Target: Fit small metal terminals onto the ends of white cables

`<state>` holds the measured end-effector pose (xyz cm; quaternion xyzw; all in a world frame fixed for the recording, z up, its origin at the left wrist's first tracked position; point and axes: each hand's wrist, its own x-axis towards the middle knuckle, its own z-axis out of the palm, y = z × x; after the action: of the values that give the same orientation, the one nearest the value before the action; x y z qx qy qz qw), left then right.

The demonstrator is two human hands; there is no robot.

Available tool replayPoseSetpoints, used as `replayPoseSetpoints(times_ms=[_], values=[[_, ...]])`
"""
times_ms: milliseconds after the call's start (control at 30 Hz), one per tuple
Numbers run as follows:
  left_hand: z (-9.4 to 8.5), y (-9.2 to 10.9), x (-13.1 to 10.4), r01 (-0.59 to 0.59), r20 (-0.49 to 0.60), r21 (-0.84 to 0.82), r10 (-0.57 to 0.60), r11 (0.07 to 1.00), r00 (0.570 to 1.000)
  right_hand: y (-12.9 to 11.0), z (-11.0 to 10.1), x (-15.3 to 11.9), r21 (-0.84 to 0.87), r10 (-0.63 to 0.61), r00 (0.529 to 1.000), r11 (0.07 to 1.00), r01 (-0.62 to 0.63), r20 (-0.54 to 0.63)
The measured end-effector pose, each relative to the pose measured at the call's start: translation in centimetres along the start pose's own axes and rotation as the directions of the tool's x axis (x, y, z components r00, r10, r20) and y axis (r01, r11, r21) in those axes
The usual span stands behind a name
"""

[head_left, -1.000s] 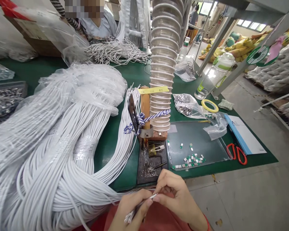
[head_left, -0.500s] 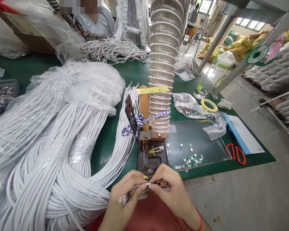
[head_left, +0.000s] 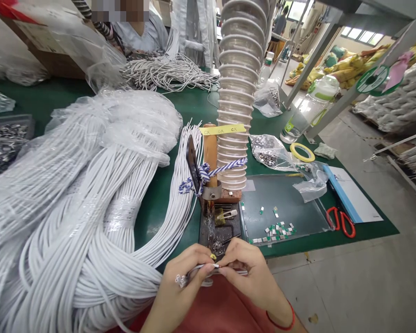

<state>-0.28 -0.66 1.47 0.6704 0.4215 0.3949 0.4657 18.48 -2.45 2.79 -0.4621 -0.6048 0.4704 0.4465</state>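
Note:
My left hand (head_left: 182, 280) is closed round several thin white cables (head_left: 180, 280), whose cut ends poke out near the base of the thumb. One white cable tip (head_left: 213, 265) reaches from its fingertips toward my right hand (head_left: 247, 270). The right fingers are closed in a pinch on that cable's end, where a small reddish bit shows; the other fingers curl in. Just beyond both hands stands a soldering iron (head_left: 211, 159), wooden handle up, tied with blue-and-white cord (head_left: 225, 167). Its lower end points down at a dark, residue-covered base (head_left: 225, 229).
Large bundles of white cable (head_left: 121, 208) fill the left side. A clear ribbed hose (head_left: 237, 101) rises behind the iron. On the right lie a tray (head_left: 263, 189) with small green-and-silver boards (head_left: 275, 231), red-handled scissors (head_left: 341, 222), yellow tape (head_left: 302, 152) and a bottle (head_left: 310, 108). A person (head_left: 138, 34) sits opposite.
The view has shifted slightly, so everything sits a little farther right. A reddish bit now shows at the cable's tip between my fingertips. Both hands keep nearly the same pose.

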Motion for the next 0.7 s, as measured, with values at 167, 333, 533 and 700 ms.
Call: replayPoseSetpoints(times_ms=[167,333,533,700], values=[[0.1,-0.1,-0.1,0.002,-0.006,0.0,-0.002,1.0,1.0,0.1,-0.2,0.1,-0.031,-0.003,1.0,1.0,0.003,0.006],[0.1,-0.3,-0.1,0.005,0.011,-0.002,-0.005,1.0,1.0,-0.2,0.6,0.1,-0.09,-0.045,0.999,0.995,0.043,-0.024],[0.1,-0.3,-0.2,0.014,0.061,0.013,-0.015,1.0,0.998,-0.8,-0.6,-0.1,-0.27,-0.102,0.994,0.959,0.085,-0.049],[0.2,0.1,0.1,0.015,0.058,0.0,-0.015,1.0,0.998,0.9,-6.8,1.8,-0.611,-0.039,0.933,0.765,-0.203,-0.359]])
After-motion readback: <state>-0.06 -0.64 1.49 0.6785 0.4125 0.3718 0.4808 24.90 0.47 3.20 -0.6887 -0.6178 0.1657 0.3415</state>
